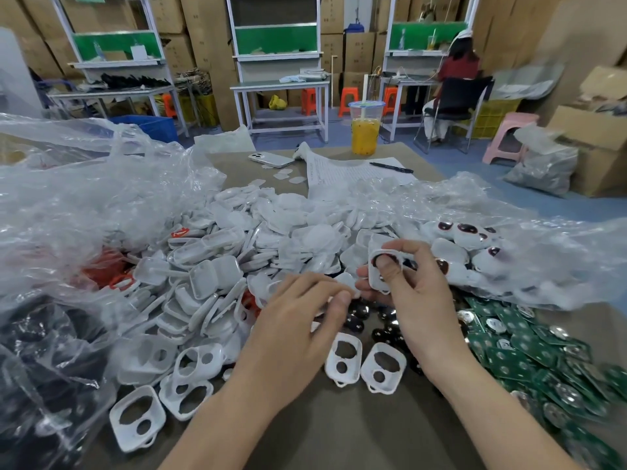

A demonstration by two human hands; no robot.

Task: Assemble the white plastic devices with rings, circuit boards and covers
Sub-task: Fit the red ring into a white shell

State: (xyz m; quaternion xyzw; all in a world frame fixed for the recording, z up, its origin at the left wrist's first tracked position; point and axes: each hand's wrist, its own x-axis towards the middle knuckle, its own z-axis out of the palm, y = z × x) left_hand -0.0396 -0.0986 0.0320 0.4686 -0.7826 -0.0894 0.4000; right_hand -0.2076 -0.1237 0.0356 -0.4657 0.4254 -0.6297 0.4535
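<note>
The right hand point(419, 293) holds a two-holed white frame point(374, 278) up above the table point(339, 435), fingers curled behind it and the thumb laid across its larger opening. The left hand point(298, 320) meets it from the side, thumb and forefinger pinching a small white piece point(348, 282) whose shape the fingers mostly hide. More loose frames point(385, 368) lie flat just below the wrists, with glossy dark lenses point(356, 318) between the hands and partly under them. A heap of white covers point(237, 239) crowds the middle of the table, green circuit boards point(529, 351) spill along the right edge, and finished units with dark red windows point(468, 232) sit beyond the right hand. Crumpled clear plastic bags point(84, 198) rise at the left and veil red rings point(117, 278) and something black at the lower left that cannot be made out. Farther back are a printed sheet point(339, 176), a pen point(390, 167), a phone point(271, 159) and a cup of orange drink point(365, 130). A seated person point(456, 72) faces away at a distant bench, blurred.
</note>
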